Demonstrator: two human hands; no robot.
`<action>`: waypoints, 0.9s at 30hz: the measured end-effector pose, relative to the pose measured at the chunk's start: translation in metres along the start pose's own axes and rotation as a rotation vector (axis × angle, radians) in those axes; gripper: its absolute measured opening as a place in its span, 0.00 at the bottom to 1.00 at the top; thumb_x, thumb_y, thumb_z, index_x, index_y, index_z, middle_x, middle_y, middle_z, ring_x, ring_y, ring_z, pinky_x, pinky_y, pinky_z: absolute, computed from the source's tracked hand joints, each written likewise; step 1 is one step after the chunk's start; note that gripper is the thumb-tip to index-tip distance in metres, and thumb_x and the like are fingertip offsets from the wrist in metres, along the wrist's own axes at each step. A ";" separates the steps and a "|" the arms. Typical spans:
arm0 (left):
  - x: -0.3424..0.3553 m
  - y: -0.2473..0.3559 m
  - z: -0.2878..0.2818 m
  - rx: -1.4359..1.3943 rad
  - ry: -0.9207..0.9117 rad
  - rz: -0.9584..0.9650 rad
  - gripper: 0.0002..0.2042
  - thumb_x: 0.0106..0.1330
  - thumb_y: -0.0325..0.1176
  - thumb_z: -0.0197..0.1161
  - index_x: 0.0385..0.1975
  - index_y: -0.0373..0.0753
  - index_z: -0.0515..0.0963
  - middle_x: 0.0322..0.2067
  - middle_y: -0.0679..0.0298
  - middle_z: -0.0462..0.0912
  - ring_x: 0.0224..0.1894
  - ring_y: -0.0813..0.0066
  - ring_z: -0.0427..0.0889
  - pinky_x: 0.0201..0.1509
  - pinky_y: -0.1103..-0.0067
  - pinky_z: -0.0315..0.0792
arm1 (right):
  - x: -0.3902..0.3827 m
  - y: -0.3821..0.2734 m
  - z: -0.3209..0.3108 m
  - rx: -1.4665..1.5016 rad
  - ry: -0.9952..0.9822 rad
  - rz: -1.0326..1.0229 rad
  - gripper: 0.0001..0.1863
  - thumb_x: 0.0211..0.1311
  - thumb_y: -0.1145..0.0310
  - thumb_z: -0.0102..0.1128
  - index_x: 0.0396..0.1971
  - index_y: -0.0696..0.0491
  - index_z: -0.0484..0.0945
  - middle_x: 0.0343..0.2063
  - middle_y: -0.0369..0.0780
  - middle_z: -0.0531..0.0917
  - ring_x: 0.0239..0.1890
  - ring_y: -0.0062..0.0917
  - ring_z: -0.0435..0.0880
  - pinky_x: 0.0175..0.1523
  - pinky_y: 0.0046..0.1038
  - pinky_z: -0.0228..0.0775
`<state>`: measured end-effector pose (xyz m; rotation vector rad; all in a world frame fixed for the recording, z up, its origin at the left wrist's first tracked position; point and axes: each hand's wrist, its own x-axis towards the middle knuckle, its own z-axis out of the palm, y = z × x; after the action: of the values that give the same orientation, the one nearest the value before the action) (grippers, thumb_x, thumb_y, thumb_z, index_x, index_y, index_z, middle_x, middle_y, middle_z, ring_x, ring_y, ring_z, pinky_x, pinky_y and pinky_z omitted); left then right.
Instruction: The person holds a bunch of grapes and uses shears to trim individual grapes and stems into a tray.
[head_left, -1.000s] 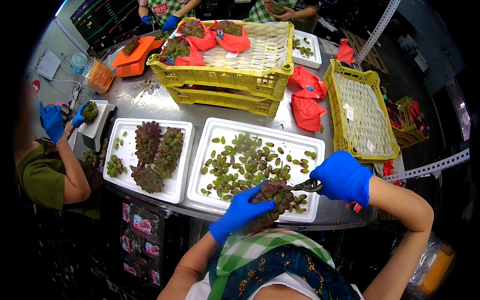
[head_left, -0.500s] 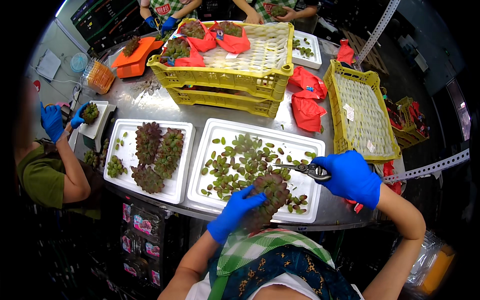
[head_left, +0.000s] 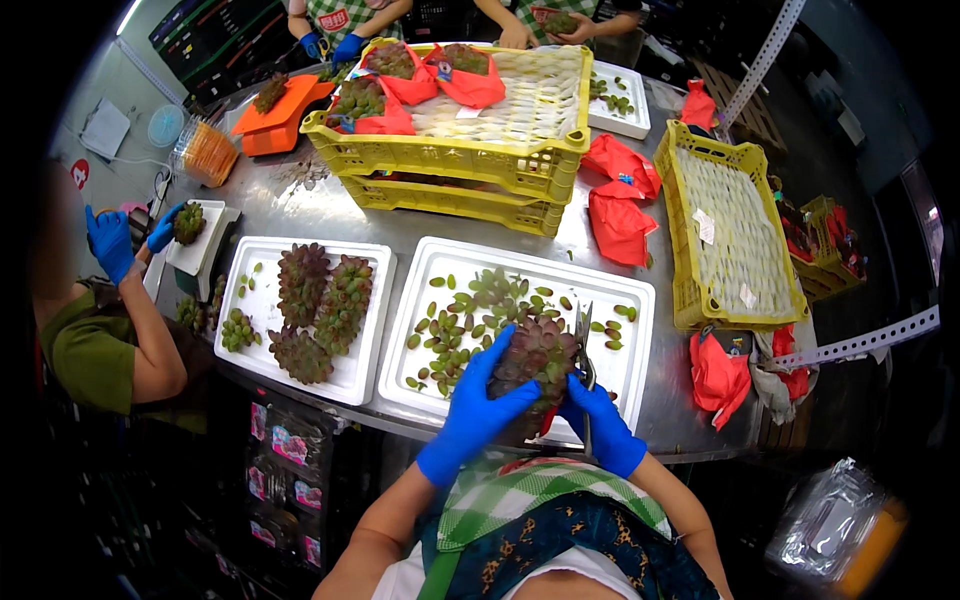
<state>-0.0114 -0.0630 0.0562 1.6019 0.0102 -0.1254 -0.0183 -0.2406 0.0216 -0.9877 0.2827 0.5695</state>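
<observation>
A bunch of reddish-green grapes (head_left: 540,358) is upright between my blue-gloved hands, above the near edge of a white foam tray (head_left: 643,375). My left hand (head_left: 474,408) grips its left side, thumb and fingers spread around it. On the other side, my right hand (head_left: 612,432) holds the snips (head_left: 586,345) with their blades pointing away from me, and its fingers also touch the bunch. Something red shows beneath the bunch. Loose long grapes (head_left: 440,345) are scattered over the tray.
A second foam tray (head_left: 375,340) with grape bunches stands to the left. Ahead are stacked yellow crates (head_left: 450,155); another crate (head_left: 668,240) and red wrappers (head_left: 620,225) lie right. A co-worker in blue gloves (head_left: 112,245) handles grapes at a scale (head_left: 205,245); others work across the table.
My right hand, with the snips, has come in from the right to the bunch, and the snips have swung from pointing left to pointing away. The bunch has risen slightly; my left hand has shifted around it.
</observation>
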 end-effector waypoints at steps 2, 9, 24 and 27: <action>-0.002 0.021 -0.004 -0.017 -0.049 -0.105 0.29 0.54 0.33 0.61 0.57 0.43 0.61 0.49 0.63 0.68 0.48 0.77 0.68 0.51 0.81 0.64 | 0.003 0.001 -0.001 0.162 -0.084 0.004 0.27 0.61 0.57 0.48 0.54 0.59 0.60 0.47 0.43 0.71 0.50 0.30 0.71 0.53 0.31 0.64; 0.009 0.000 0.002 -0.185 0.090 -0.165 0.22 0.63 0.44 0.49 0.55 0.43 0.63 0.48 0.64 0.71 0.47 0.77 0.70 0.50 0.81 0.65 | -0.007 -0.003 -0.001 0.388 -0.188 0.090 0.28 0.62 0.56 0.44 0.58 0.57 0.55 0.53 0.44 0.66 0.55 0.33 0.65 0.60 0.36 0.54; -0.013 0.012 -0.003 -0.640 -0.185 -0.274 0.32 0.61 0.40 0.51 0.63 0.41 0.45 0.59 0.60 0.56 0.60 0.72 0.57 0.62 0.76 0.52 | -0.008 0.003 -0.005 0.192 -0.179 0.038 0.30 0.55 0.63 0.51 0.57 0.57 0.56 0.54 0.45 0.65 0.56 0.34 0.64 0.62 0.37 0.53; -0.014 0.020 -0.001 -0.605 -0.195 -0.239 0.33 0.61 0.38 0.51 0.63 0.43 0.41 0.60 0.60 0.52 0.61 0.70 0.54 0.62 0.76 0.50 | -0.017 -0.001 -0.002 0.195 -0.102 0.117 0.29 0.56 0.61 0.50 0.57 0.56 0.57 0.53 0.45 0.66 0.55 0.35 0.66 0.59 0.37 0.58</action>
<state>-0.0233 -0.0621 0.0773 0.9745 0.0813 -0.4231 -0.0316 -0.2482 0.0296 -0.7542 0.3004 0.6835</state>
